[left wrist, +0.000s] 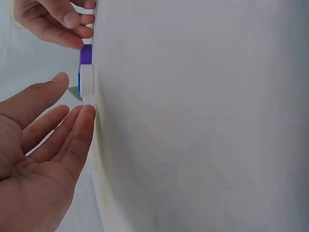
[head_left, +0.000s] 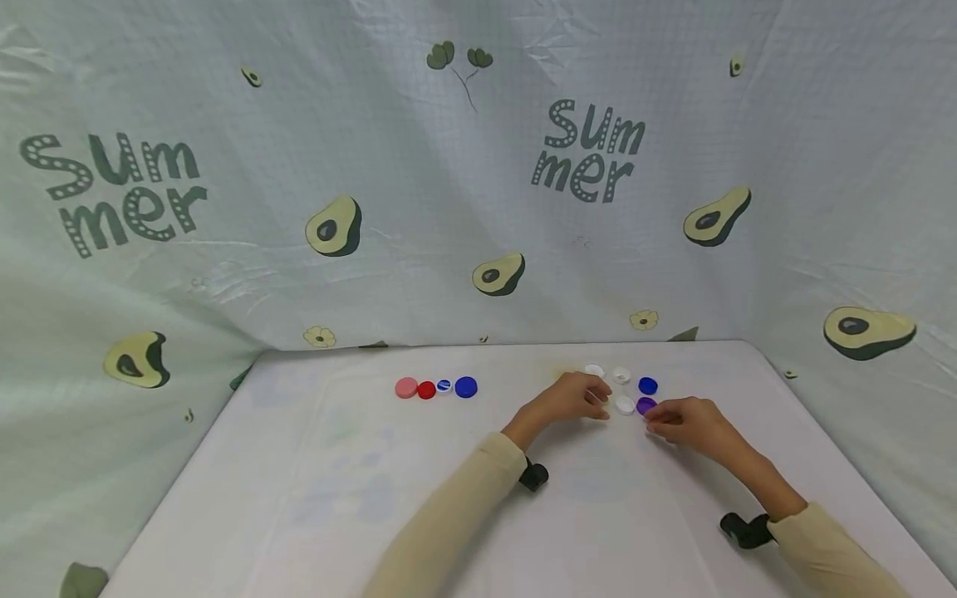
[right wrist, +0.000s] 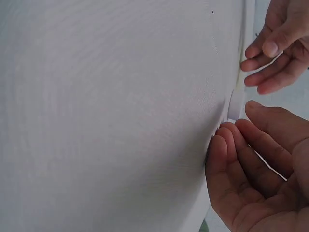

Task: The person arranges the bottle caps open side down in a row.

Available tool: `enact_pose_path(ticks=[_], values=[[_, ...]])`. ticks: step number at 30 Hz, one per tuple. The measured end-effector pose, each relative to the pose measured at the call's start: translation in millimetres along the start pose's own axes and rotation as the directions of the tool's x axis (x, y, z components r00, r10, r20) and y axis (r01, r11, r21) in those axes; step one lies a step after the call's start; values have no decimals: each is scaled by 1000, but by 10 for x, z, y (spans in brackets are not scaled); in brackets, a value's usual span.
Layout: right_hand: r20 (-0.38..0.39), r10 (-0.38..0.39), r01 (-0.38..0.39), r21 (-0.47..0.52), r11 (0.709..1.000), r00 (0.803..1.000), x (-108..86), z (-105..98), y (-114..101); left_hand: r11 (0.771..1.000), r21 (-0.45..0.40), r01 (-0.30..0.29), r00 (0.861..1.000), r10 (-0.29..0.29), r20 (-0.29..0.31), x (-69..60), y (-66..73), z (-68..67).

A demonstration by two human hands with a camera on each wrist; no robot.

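Observation:
Small round plastic bottle caps lie flat on the white table. My left hand [head_left: 571, 399] reaches in from the left beside a white cap [head_left: 624, 405], its thumb and fingers apart with nothing between them. Behind it are two more white caps, one of them [head_left: 594, 370] partly hidden by the hand. My right hand [head_left: 695, 422] is at the purple cap [head_left: 645, 404], with its fingertips at or very near the edge; I cannot tell whether they touch. Its fingers bend softly, the thumb apart from them in the right wrist view. A blue cap [head_left: 648, 385] sits just behind the purple one.
Farther left, a row holds a pink cap [head_left: 406, 387], a red cap [head_left: 426, 389], a white cap with blue print [head_left: 444, 386] and a larger blue cap [head_left: 466, 387]. A printed cloth [head_left: 419, 183] hangs behind the table [head_left: 314, 473] and at its sides.

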State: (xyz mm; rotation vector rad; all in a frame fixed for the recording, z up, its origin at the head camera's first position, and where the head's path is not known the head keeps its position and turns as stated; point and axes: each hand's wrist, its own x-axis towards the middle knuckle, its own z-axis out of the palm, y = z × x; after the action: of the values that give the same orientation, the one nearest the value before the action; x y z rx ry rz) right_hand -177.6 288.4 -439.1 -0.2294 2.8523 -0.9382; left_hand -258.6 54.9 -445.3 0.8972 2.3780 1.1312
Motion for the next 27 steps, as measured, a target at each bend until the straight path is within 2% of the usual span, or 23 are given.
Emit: enact_pose_path(ticks=[5, 11, 19, 27], values=[[-12, -9, 9, -5, 1000, 1000, 8, 12, 31, 1000, -14, -13, 1000, 12, -22, 122, 59, 119], [-27, 8, -7, 25, 1000, 1000, 20, 14, 60, 999, 34, -21, 998, 23, -62, 236, 70, 233], [-55, 32, -30, 34, 999, 998, 61, 44, 69, 1000, 24, -16, 999, 17, -47, 266, 116, 267], [-107, 2, 2, 37, 999, 994, 69, 103, 55, 999, 36, 1, 999, 1, -44, 265, 161, 296]])
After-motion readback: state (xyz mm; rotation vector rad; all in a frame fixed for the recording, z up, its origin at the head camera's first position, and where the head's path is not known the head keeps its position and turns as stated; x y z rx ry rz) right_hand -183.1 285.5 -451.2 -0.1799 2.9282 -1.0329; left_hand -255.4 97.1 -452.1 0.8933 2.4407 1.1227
